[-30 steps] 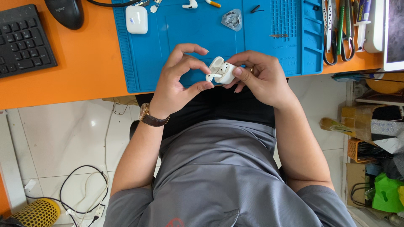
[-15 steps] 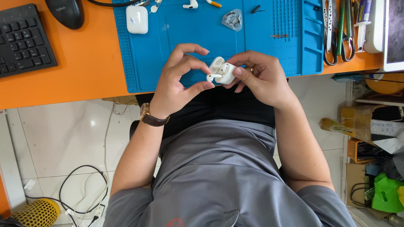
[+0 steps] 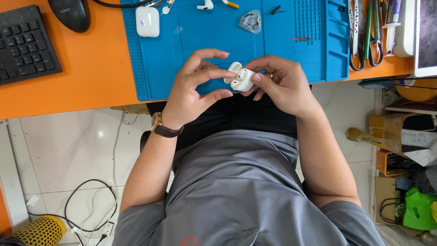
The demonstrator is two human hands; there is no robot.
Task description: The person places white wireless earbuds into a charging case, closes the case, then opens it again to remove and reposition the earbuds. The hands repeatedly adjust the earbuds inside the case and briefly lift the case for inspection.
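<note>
Both hands hold a small white earbud case point(image 3: 241, 79) with its lid flipped open, just above the near edge of the blue work mat point(image 3: 182, 50). My right hand point(image 3: 284, 86) grips the case body from the right. My left hand point(image 3: 195, 89) pinches at the lid side with thumb and forefinger; a brown watch is on that wrist. A second, closed white case point(image 3: 147, 21) lies at the mat's far left, and a loose white earbud point(image 3: 205, 6) rests at the mat's top edge.
A black keyboard point(image 3: 25, 45) and black mouse point(image 3: 70, 13) sit on the orange desk point(image 3: 91, 77) at left. Scissors and pliers point(image 3: 366, 32) lie at right of the mat, beside a white device point(image 3: 425, 38). Cables cross the tiled floor point(image 3: 86, 209).
</note>
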